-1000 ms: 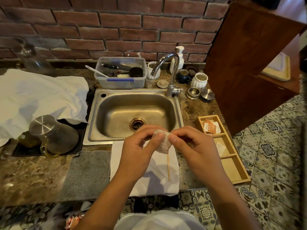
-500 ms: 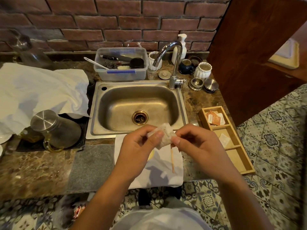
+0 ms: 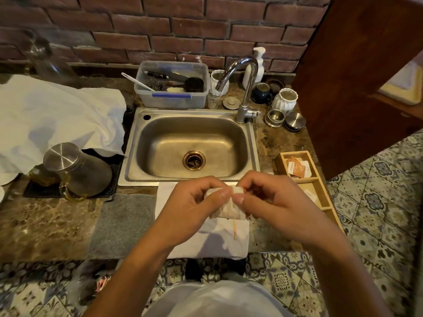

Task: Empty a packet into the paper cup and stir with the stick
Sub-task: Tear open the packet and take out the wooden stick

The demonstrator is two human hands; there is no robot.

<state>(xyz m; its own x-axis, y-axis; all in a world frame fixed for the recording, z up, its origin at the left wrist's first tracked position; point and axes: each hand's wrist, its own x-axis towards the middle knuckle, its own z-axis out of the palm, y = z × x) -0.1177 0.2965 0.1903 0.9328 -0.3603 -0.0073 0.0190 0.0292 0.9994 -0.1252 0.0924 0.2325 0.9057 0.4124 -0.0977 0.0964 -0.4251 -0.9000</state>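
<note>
I see dim, warm light; the sink [image 3: 192, 143] basin shows soft glare. Hands cast shadows on the white cloth [image 3: 206, 243] below it. Wide-angle bending curves the brick wall [image 3: 174, 24] behind.

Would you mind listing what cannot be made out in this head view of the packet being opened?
- Paper cup: not visible in the head view; if it is there, the hands would be hiding it.
- Packet: top edge is covered by the left hand and right hand, so whether it is torn is unclear; print is too small.
- Stick: upper part is hidden behind the packet.
- Wooden tray: middle compartment is partly hidden by the right hand.
</note>
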